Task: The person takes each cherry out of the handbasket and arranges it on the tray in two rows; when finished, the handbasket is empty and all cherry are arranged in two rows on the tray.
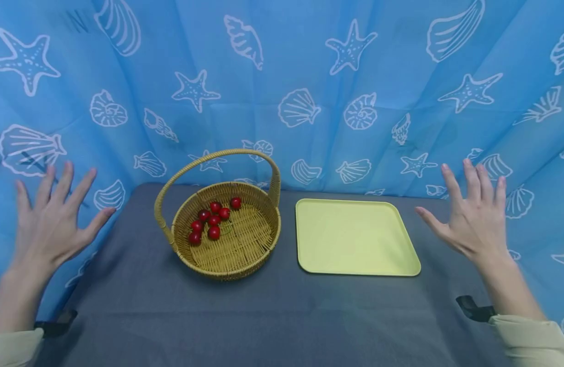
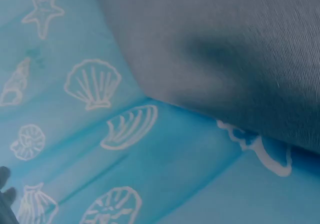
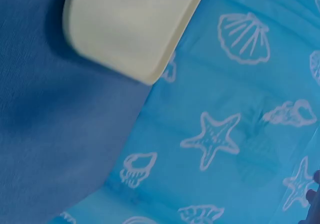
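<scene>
My left hand (image 1: pixel 52 219) is raised at the left of the head view, fingers spread, holding nothing. Opposite it, my right hand (image 1: pixel 475 219) is held up with fingers apart, to the right of a pale yellow tray (image 1: pixel 355 237). Between the hands stands a round wicker basket (image 1: pixel 245 255) with a tall arched handle. Several dark red cherries (image 1: pixel 213 220) lie in the left and back part of the basket. The tray is flat and bare. In the right wrist view, one end of the tray (image 3: pixel 125 29) shows at the top.
A dark grey cloth (image 1: pixel 263 326) covers the table. Behind and beside it hangs a blue curtain (image 1: pixel 273 61) printed with white shells and starfish. Black straps (image 1: pixel 475 309) sit at the wrists, next to light sleeves (image 1: pixel 530 339).
</scene>
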Action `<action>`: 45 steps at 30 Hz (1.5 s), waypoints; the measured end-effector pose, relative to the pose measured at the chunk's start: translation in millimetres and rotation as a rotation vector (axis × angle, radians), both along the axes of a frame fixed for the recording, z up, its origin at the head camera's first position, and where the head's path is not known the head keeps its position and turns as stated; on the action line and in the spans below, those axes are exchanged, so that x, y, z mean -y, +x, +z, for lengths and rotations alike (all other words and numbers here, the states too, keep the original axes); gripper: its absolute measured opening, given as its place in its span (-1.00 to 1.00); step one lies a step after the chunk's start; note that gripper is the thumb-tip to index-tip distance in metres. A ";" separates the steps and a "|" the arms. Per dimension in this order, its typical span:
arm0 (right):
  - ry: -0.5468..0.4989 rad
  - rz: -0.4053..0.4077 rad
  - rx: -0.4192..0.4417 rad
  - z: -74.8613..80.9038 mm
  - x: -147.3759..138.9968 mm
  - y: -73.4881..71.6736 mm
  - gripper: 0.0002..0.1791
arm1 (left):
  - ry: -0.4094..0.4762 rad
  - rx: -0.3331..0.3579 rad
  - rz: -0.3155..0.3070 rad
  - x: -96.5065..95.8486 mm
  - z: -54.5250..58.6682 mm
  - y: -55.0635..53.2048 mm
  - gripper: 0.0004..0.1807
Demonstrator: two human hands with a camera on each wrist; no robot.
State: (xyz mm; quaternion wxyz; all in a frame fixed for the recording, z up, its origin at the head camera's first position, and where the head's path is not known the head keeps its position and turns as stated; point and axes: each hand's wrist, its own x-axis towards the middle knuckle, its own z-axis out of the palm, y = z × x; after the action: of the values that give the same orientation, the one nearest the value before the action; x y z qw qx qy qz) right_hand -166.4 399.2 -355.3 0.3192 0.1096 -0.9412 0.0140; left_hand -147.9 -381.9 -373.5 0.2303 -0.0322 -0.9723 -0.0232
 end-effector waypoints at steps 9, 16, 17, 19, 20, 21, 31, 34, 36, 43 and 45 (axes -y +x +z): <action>-0.038 0.151 -0.056 -5.5 42.4 -1.9 0.09 | 0.166 -0.002 -0.015 -30.1 -2.6 18.6 -0.32; -0.075 0.308 -0.018 -15.9 80.3 -4.9 -0.15 | 0.397 0.179 -0.079 -58.3 -9.3 39.4 -0.47; -0.079 0.325 -0.008 -17.6 86.5 -4.9 -0.16 | 0.413 0.191 -0.086 -62.7 -10.8 42.8 -0.48; -0.092 0.354 0.015 -20.3 99.4 -5.1 -0.20 | 0.450 0.206 -0.113 -71.3 -14.1 49.3 -0.52; -0.103 0.369 0.031 -21.3 106.2 -5.2 -0.21 | 0.460 0.216 -0.119 -75.4 -15.2 53.0 -0.56; -0.114 0.382 0.049 -22.1 113.2 -5.4 -0.23 | 0.473 0.224 -0.124 -79.6 -16.2 56.7 -0.59; -0.267 0.523 0.320 -18.7 189.1 -9.2 -0.38 | 0.627 0.403 -0.148 -130.9 -26.5 84.6 -0.70; -0.315 0.579 0.421 -15.8 210.5 -13.6 -0.42 | 0.667 0.497 -0.117 -143.0 -31.9 88.2 -0.58; -0.338 0.616 0.478 -14.8 223.0 -18.3 -0.45 | 0.690 0.523 -0.102 -148.5 -36.1 88.8 -0.53; -0.415 0.745 0.640 -13.6 261.4 -38.7 -0.61 | 0.773 0.475 -0.041 -158.2 -49.0 83.9 -0.52; -0.430 0.774 0.683 -15.7 271.6 -45.0 -0.64 | 0.798 0.456 -0.016 -160.6 -51.9 82.4 -0.54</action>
State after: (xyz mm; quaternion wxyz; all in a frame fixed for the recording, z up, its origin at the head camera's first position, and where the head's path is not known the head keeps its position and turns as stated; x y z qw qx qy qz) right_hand -211.4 127.6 -371.0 -0.0169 0.3687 -0.8582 0.3567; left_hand -65.4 -221.3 -425.4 0.0046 0.0574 -0.9129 -0.4042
